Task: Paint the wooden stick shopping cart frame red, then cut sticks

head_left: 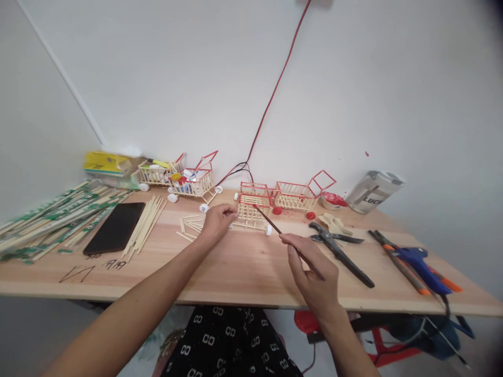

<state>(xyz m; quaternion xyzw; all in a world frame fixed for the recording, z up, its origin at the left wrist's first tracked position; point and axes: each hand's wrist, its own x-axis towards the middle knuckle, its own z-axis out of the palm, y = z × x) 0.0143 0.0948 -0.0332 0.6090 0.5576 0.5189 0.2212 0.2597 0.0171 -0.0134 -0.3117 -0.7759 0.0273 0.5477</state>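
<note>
A miniature shopping cart [254, 209] made of thin wooden sticks stands in the middle of the table, its top bars painted red and its wheels white. My left hand [219, 222] is closed at the cart's left side, fingertips pinched against its edge. In my right hand [314, 275] is a thin dark paintbrush [271, 222], gripped like a pen, its tip at the red front bar of the cart. Just to the right stands another stick cart [295, 196] with red bars and red wheels. Behind it, a small bowl of red paint [333, 200] sits near the wall.
Two filled carts [192, 183] stand at the back left. Loose sticks [146, 225], a phone [115, 229] and wrapped chopsticks [51, 214] lie left. On the right are black pliers [341, 254], a blue glue gun [422, 268] and a tin can [373, 191].
</note>
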